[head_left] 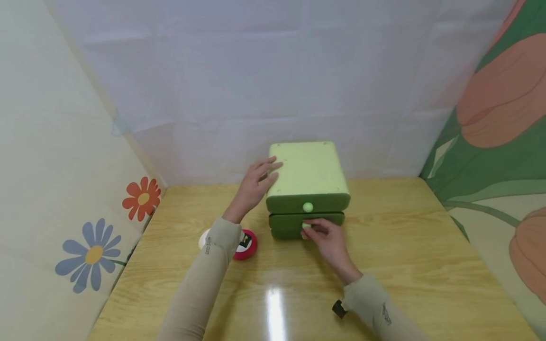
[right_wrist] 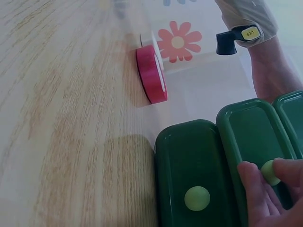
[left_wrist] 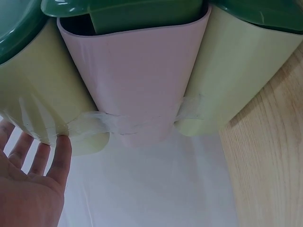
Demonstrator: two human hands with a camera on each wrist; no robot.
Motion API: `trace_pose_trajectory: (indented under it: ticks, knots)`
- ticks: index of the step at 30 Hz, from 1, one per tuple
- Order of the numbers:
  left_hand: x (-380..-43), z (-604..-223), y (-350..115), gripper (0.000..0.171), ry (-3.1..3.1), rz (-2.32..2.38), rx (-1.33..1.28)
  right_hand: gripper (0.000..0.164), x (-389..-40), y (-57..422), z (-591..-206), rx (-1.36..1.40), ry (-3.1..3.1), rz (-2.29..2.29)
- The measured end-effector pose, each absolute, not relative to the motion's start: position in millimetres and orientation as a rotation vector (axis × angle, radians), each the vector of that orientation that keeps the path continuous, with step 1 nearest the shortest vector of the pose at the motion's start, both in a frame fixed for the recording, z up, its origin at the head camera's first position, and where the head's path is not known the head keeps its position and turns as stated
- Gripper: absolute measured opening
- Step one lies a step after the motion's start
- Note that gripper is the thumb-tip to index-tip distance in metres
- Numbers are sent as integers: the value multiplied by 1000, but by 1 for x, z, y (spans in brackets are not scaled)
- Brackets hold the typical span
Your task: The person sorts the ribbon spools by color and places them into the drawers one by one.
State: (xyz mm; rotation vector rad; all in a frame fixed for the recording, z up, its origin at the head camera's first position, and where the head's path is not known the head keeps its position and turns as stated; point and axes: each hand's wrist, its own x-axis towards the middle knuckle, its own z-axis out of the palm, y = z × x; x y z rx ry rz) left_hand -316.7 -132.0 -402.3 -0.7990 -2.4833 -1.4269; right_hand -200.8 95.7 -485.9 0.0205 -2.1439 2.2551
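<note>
A small stacked drawer unit (head_left: 307, 166) with a light green top and dark green fronts stands near the back of the table. My left hand (head_left: 251, 187) rests against its upper left side, fingers spread and fairly straight. In the left wrist view, those fingers touch the pale green top section beside the pink middle section (left_wrist: 137, 80). My right hand (head_left: 330, 241) pinches the round light green knob (right_wrist: 269, 173) of the middle drawer between thumb and fingers. A dark gap shows behind that drawer's front in the left wrist view. Another knob (right_wrist: 197, 198) sits on the bottom drawer.
A round magenta object (head_left: 251, 246) with a white and black face lies left of the unit, partly behind my left sleeve. Beside it is a white round thing (head_left: 203, 238). A white sheet (head_left: 230, 94) hangs behind the wooden table (head_left: 405, 265).
</note>
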Motion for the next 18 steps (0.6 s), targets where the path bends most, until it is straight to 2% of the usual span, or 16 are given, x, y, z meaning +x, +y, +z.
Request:
trace_pose_trajectory:
  ticks: [18]
  knots:
    - [-316, -403, -132, 43, -2477, -1430, -800, 24, -192, 98, -487, 23, -2101, 2290]
